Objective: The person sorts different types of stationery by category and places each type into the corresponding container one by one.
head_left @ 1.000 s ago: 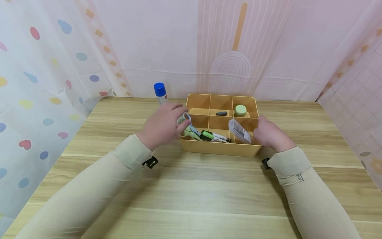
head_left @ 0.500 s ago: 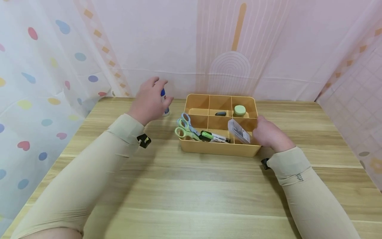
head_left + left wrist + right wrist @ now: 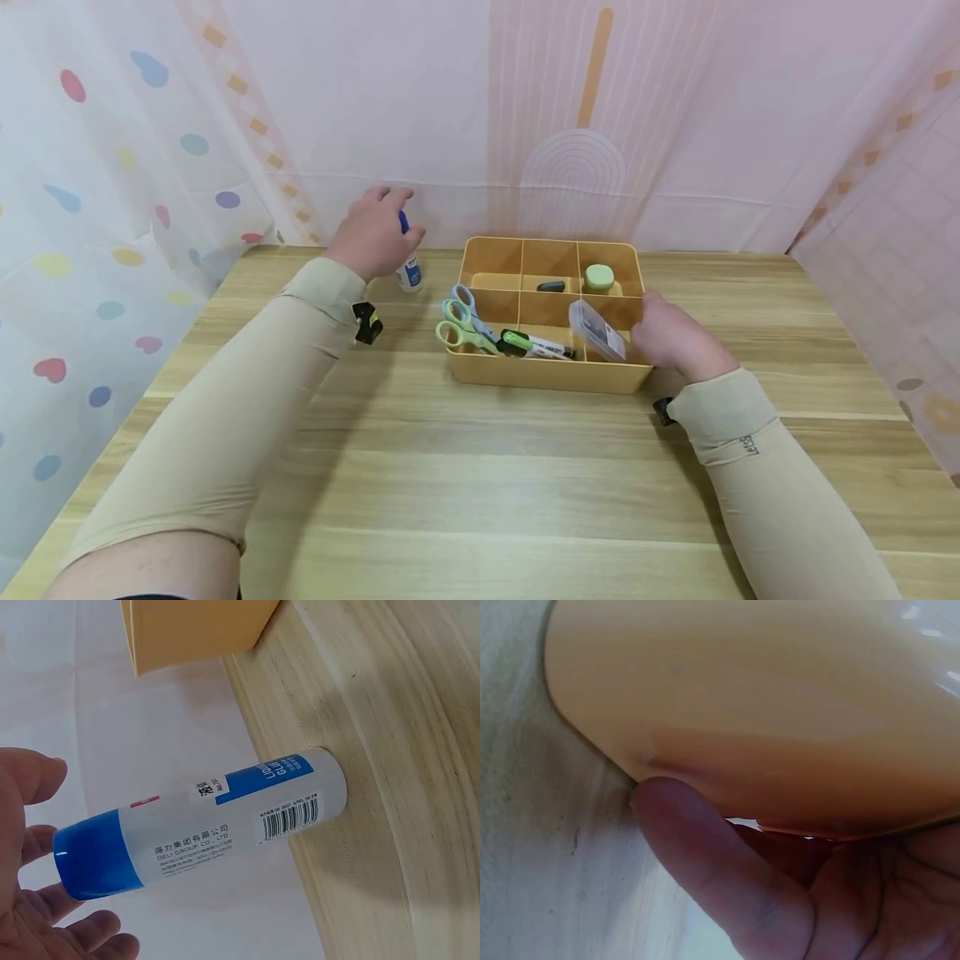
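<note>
At the back left, a white glue bottle (image 3: 409, 275) with a blue cap (image 3: 97, 855) stands upright on the table. My left hand (image 3: 371, 233) is around the cap, fingers spread behind it and thumb apart from it in the left wrist view. To the right is a yellow desk organizer (image 3: 547, 372) with several compartments. My right hand (image 3: 678, 337) holds its right side, thumb (image 3: 705, 855) against the outer wall. Scissors (image 3: 461, 321) with green and blue handles, pens (image 3: 532, 343) and a clear plastic case (image 3: 597, 331) lean in its front compartments.
The organizer's rear compartments hold a small dark object (image 3: 551, 287) and a light green round-cornered item (image 3: 599, 277). A patterned curtain (image 3: 435, 108) hangs behind the wooden table (image 3: 480, 475) and along both sides.
My left hand has moved from the scissors in the organizer back and left to the glue bottle's cap. The right hand stays at the organizer's side.
</note>
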{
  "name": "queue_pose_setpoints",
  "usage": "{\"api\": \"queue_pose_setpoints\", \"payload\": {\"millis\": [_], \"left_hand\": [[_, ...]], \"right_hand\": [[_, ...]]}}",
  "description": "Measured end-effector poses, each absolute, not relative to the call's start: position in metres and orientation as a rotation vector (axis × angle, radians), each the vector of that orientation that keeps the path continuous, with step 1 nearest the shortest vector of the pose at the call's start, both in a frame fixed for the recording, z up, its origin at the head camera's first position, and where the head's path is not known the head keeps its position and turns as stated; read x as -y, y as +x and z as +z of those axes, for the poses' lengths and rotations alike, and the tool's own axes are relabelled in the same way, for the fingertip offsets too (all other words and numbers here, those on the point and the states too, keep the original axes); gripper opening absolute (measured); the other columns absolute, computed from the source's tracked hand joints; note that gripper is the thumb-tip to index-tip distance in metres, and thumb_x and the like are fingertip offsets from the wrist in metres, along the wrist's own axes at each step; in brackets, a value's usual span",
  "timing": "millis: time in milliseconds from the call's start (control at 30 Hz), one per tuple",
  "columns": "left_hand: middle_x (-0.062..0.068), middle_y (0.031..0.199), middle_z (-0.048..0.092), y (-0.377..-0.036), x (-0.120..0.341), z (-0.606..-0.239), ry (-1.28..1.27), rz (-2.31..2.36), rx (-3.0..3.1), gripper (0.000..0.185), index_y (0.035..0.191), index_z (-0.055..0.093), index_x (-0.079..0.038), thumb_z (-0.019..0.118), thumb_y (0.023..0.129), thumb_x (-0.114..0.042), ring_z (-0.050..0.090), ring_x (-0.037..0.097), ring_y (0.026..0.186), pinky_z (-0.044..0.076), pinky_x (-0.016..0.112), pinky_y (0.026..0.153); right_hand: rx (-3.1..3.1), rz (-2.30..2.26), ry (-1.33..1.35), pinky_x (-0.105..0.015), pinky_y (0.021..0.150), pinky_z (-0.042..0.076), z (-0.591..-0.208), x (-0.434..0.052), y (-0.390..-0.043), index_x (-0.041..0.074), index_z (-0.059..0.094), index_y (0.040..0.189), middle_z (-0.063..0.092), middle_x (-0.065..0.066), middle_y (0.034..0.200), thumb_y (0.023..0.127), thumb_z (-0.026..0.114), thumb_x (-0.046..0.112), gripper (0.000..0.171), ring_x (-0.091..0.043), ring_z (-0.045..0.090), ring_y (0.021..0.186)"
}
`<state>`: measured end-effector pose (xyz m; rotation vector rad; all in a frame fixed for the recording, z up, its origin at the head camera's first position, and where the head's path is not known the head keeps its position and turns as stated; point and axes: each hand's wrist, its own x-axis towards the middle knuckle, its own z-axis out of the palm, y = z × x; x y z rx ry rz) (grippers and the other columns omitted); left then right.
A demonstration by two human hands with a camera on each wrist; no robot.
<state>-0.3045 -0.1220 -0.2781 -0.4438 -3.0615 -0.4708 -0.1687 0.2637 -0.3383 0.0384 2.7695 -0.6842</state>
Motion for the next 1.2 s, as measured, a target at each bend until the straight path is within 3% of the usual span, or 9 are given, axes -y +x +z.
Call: {"api": "queue_pose_setpoints", "payload": {"millis": [267, 633, 1200], "left_hand": [[0.025, 0.171, 0.025, -0.316, 0.124, -0.283, -0.457, -0.462, 3.134, 0.065, 0.166, 0.03, -0.01, 0.049, 0.109, -0.032, 0.038, 0.049, 0.151, 0.038, 0.062, 0.122], [0.03, 0.15, 0.045, -0.324, 0.128, -0.296, -0.441, -0.491, 3.152, 0.049, 0.151, 0.047, -0.001, 0.053, 0.106, -0.023, 0.057, 0.042, 0.125, 0.052, 0.056, 0.108], [0.027, 0.134, 0.05, -0.314, 0.127, -0.299, -0.43, -0.485, 3.107, 0.038, 0.138, 0.053, 0.0, 0.053, 0.104, -0.018, 0.062, 0.037, 0.107, 0.058, 0.049, 0.092]], "right_hand": [[-2.761, -0.704, 0.039, -0.055, 0.097, 0.05, -0.339, -0.262, -0.169, -0.017, 0.03, 0.147, 0.055, -0.038, 0.14, 0.091, 0.041, 0.007, 0.061, -0.041, 0.056, 0.114], [-2.735, -0.696, 0.071, -0.045, 0.084, 0.051, -0.337, -0.259, -0.169, -0.017, 0.027, 0.149, 0.053, -0.038, 0.141, 0.095, 0.039, 0.008, 0.06, -0.041, 0.056, 0.11], [-2.745, -0.711, 0.052, -0.048, 0.088, 0.051, -0.335, -0.259, -0.169, -0.017, 0.029, 0.148, 0.055, -0.038, 0.139, 0.094, 0.04, 0.007, 0.06, -0.041, 0.056, 0.11]]}}
